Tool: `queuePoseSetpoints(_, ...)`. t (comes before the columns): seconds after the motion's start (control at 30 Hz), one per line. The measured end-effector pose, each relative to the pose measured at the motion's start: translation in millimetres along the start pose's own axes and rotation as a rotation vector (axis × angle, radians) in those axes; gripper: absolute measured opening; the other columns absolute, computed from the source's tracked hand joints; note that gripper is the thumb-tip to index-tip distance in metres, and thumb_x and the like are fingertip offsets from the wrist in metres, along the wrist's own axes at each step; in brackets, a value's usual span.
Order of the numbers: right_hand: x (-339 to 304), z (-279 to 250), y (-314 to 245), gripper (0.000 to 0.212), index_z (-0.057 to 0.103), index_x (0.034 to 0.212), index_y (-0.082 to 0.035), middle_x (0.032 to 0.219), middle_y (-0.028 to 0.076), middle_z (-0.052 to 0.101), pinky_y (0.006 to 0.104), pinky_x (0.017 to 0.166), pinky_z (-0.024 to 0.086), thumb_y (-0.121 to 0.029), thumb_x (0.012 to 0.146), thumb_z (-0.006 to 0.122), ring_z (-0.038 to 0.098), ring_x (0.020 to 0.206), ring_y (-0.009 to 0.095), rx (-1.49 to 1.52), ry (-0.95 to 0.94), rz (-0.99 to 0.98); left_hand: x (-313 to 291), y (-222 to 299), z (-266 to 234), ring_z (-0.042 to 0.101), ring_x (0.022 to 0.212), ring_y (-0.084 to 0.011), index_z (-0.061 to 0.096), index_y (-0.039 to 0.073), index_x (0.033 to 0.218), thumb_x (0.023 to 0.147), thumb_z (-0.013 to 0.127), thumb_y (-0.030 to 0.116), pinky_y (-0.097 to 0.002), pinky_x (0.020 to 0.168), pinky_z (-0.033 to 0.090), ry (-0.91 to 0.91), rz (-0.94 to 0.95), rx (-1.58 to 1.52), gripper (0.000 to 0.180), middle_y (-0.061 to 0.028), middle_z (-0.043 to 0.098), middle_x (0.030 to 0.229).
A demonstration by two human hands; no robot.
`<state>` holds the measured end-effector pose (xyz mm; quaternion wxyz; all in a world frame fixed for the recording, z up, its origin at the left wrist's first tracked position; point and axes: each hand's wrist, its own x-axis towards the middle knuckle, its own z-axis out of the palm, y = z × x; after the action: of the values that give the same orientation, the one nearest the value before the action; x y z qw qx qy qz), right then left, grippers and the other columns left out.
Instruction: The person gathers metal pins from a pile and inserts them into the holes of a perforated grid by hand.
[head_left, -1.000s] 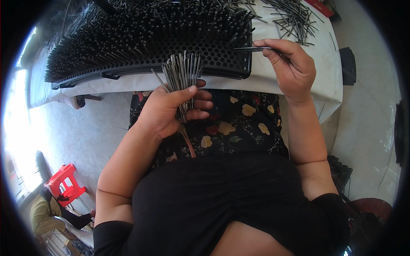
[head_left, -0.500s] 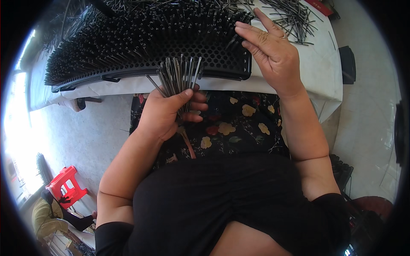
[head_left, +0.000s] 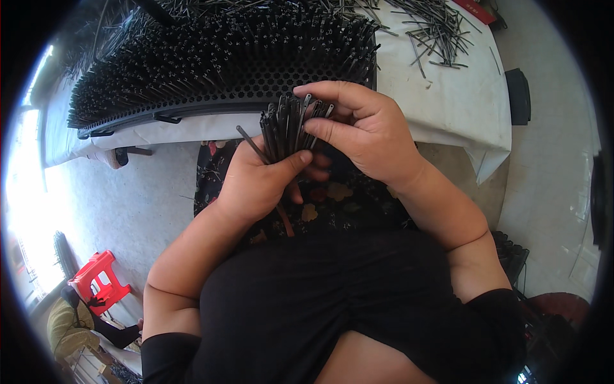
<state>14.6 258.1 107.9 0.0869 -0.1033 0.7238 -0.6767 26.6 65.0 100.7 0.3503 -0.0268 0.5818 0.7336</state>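
My left hand (head_left: 256, 179) is wrapped round a bundle of thin dark rods (head_left: 281, 128), held upright with their tips fanned out above the fist. One rod sticks out sideways to the left. My right hand (head_left: 368, 128) meets the bundle from the right, thumb and forefinger closed on rods at its top right side. Just beyond both hands lies a black perforated rack (head_left: 236, 105), its holes thickly filled with upright dark rods (head_left: 173, 64). Along its near edge some holes hold no rod.
A white-covered table (head_left: 448, 115) carries the rack and a loose heap of rods (head_left: 441, 32) at the far right. A red box (head_left: 476, 9) lies at the table's far right corner. On the floor at the lower left stands a red plastic stool (head_left: 99, 281).
My right hand has come back from the rack's far right end to the bundle and closed on its rods. The left hand has shifted slightly right and nearer with the bundle.
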Motion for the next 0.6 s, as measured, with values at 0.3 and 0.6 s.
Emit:
queuePoseSetpoints(0.3,2,11,1,0.034,0.062,0.122,-0.001,0.089,0.007,0.071,0.0227,0.07,0.052,0.0,0.088,0.065,0.065,0.08,0.009,0.182,0.034,0.048,-1,2,-2,0.071,0.087,-0.0201,0.059,-0.002,0.116,0.095,0.055,0.004,-0.0243,0.055,0.056,-0.024,-0.09,0.045,0.021,-0.0135,0.07,0.101)
queuePoseSetpoints(0.6,0,-3,2,0.02,0.063,0.109,0.003,0.092,0.013,0.071,0.024,0.074,0.056,0.002,0.089,0.063,0.068,0.086,0.013,0.316,0.14,0.122,-4,-2,-10,0.07,0.088,-0.0237,0.057,-0.005,0.119,0.094,0.056,0.002,-0.0293,0.063,0.06,-0.001,-0.109,-0.1,0.026,-0.0179,0.068,0.103)
